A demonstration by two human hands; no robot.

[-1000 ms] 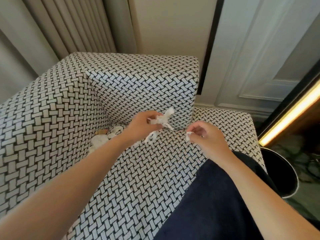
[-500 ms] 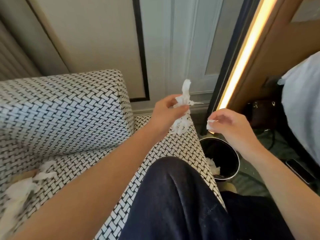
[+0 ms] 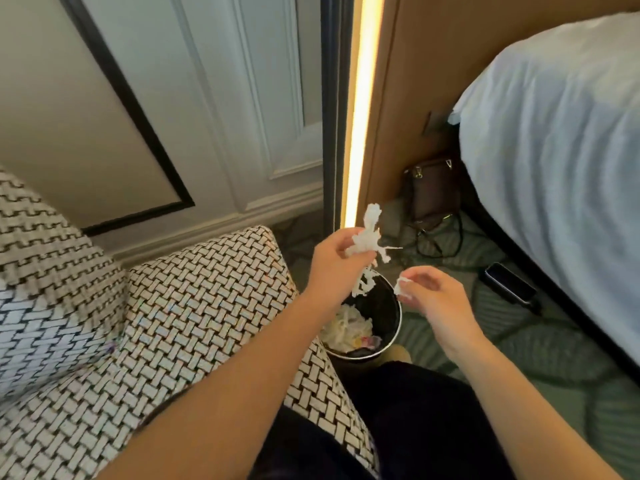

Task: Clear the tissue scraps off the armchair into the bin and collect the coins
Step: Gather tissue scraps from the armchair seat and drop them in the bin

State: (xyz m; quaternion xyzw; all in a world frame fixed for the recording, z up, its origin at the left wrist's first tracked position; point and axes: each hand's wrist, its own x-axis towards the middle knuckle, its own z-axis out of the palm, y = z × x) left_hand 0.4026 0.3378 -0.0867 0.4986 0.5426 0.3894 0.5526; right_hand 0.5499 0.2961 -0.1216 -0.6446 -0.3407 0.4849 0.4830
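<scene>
Bin (image 3: 385, 308) as reference: black, round, open-topped, standing on the green carpet (image 3: 540, 344) tight against the outer side of the armchair (image 3: 207, 306).

- Left hand (image 3: 332, 263): above the bin's far rim, fingers curled round a ragged tissue bunch (image 3: 366, 237). One white strand sticks up past the knuckles; another hangs down over the bin mouth. I read this as a firm grip.
- Right hand (image 3: 438, 299): just over the bin's right rim, thumb and fingertips pinching a small scrap (image 3: 401, 285). Other fingers loosely bent.
- The two hands are near each other but apart, both tissue loads in the air over the bin and touching nothing else.
- Inside the bin: a heap of crumpled white tissue (image 3: 346, 327) on the side nearest the armchair, with something coloured beside it that is too blurred to name.
- Armchair: black-and-white basket-weave cloth, arm and seat edge left of the bin. I can see no scraps on the visible part.
- Beyond the bin: a glowing vertical light strip (image 3: 356, 133), then a brown handbag (image 3: 433, 192) on the floor with a dark cable (image 3: 440, 237) looped in front of it.
- Right of the bin: a dark flat device (image 3: 507, 282) on the carpet, lying at the foot of a white-sheeted bed (image 3: 554, 133).
- Nearer than the bin: dark trousers (image 3: 408, 427), one knee against the armchair's edge.
</scene>
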